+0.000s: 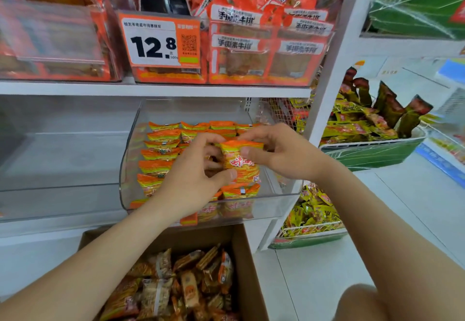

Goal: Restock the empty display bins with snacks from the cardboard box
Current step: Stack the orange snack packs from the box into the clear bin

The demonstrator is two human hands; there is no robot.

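A clear plastic display bin (pixel 274 203) on the lower shelf holds rows of small orange and yellow snack packets (pixel 161 153). Over the bin, both hands hold one upright orange snack packet (pixel 240 162). My left hand (pixel 193 182) grips its left side with thumb and curled fingers. My right hand (pixel 279 152) pinches its top right edge. Below, an open cardboard box (pixel 245 268) stands on the floor with several loose snack packets (pixel 176 285) inside.
To the left sits an empty clear bin (pixel 63 190). The shelf above carries red-orange snack packs (pixel 251 51) and a 12.8 price tag (pixel 161 41). Right of the white shelf post (pixel 327 74) stand green baskets (pixel 372 152) with yellow and brown snacks. My knee (pixel 359 303) shows at bottom right.
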